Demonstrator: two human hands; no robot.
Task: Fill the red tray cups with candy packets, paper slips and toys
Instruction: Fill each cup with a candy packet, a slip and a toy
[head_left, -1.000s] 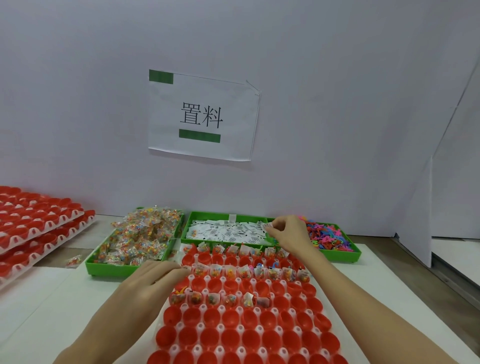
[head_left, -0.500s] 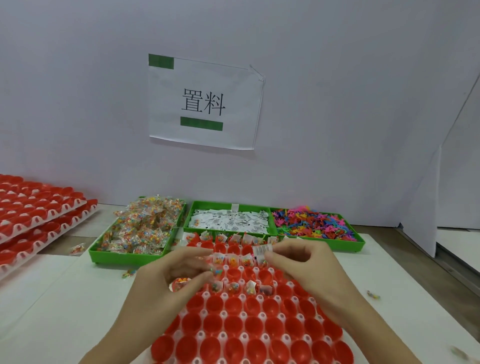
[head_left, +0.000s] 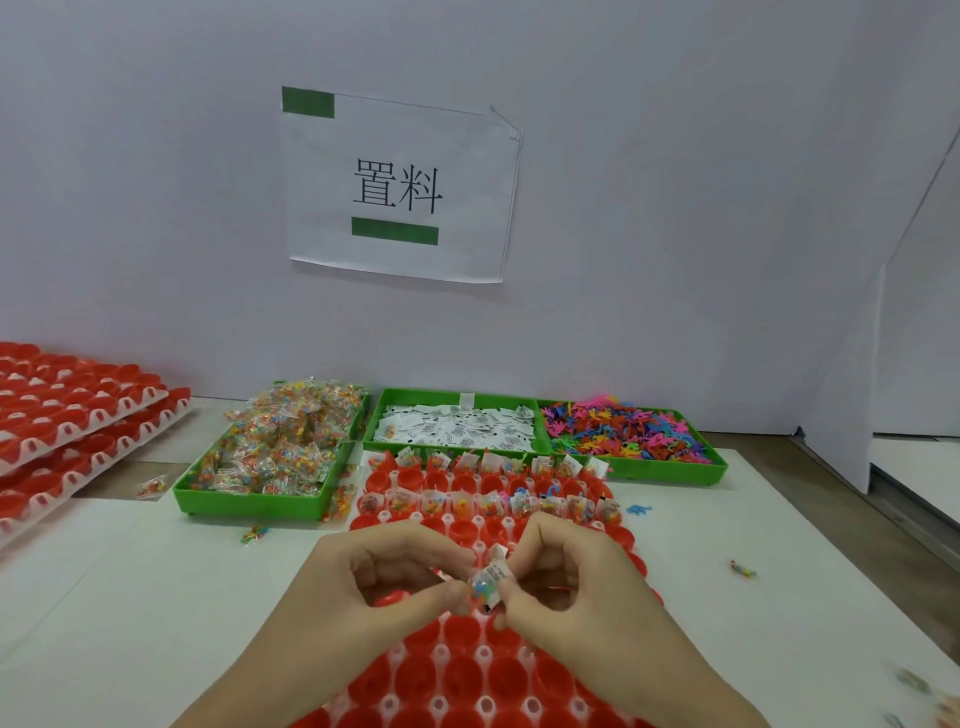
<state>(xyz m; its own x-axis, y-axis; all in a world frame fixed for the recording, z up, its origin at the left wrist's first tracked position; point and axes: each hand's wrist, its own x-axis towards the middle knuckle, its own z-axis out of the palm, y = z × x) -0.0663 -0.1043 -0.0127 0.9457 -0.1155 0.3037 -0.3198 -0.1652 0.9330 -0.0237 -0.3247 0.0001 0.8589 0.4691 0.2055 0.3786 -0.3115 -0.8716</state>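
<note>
A red tray (head_left: 457, 675) of cups lies in front of me; its far rows hold candy packets and paper slips, while the near cups are bare. Above its middle, my left hand (head_left: 374, 587) and my right hand (head_left: 576, 582) meet, both pinching a candy packet with a white paper slip (head_left: 488, 584) between the fingertips. Behind the tray stand three green bins: candy packets (head_left: 275, 452) at left, paper slips (head_left: 457, 428) in the middle, colourful toys (head_left: 623, 434) at right.
Stacked red cup trays (head_left: 62, 431) sit at the far left. Loose candy packets (head_left: 151, 487) and a small blue toy (head_left: 638, 510) lie scattered on the white table. A white wall with a paper sign (head_left: 400, 187) rises behind the bins.
My right hand came back from the slip bin with a paper slip. Both hands drew together toward me over the tray and now pinch a packet and slip between them.
</note>
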